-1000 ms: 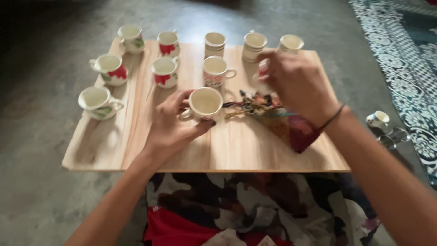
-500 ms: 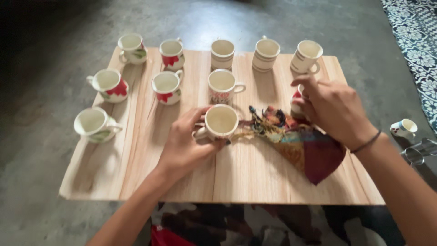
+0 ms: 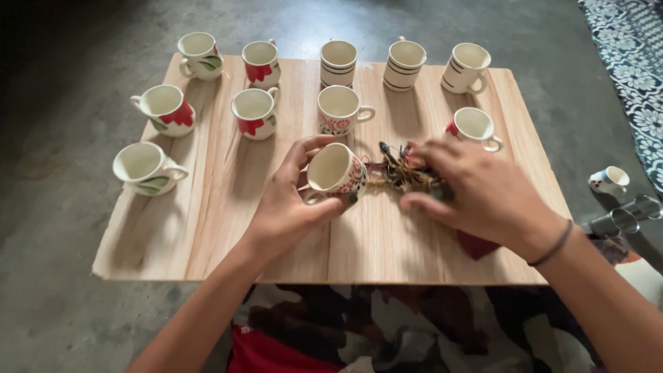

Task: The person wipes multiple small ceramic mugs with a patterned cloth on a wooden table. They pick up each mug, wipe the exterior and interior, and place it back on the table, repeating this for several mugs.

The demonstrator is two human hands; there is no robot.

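Observation:
My left hand (image 3: 286,207) grips a white cup with a red flower pattern (image 3: 336,171), lifted off the wooden board (image 3: 207,228) and tilted with its mouth toward me. My right hand (image 3: 476,193) lies spread over a multicoloured fringed cloth (image 3: 400,173), just right of the cup. Only the cloth's fringe and a dark red corner show past the hand. A white cup with a red mark (image 3: 475,126) stands just beyond my right hand.
Several more white cups stand in rows on the board's far and left parts, some with red leaves (image 3: 166,109), some with dark stripes (image 3: 405,55). A small cup (image 3: 610,181) and metal pieces (image 3: 625,220) lie on the grey floor at right. A patterned rug (image 3: 632,41) is far right.
My right hand let go of the cup at the right and came down onto the cloth. My left hand lifted and tilted its cup.

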